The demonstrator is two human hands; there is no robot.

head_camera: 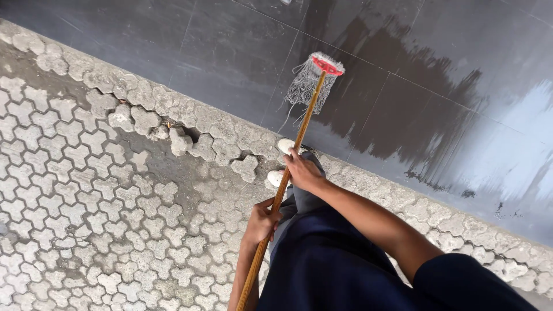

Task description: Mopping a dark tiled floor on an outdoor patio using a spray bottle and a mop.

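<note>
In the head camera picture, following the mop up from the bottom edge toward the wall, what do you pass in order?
Left hand gripping the wooden mop handle → right hand higher on it → light shoes on the broken edge of the paving stones → grey string mop head with red clamp, against the dark tiled surface, beside a wet patch.

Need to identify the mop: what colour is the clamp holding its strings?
Red, above grey strings on the mop; only the head view shows it.

Red-headed grey mop point(314, 78), orange-brown handle point(288, 173), dark grey tiles point(230, 52)
</note>
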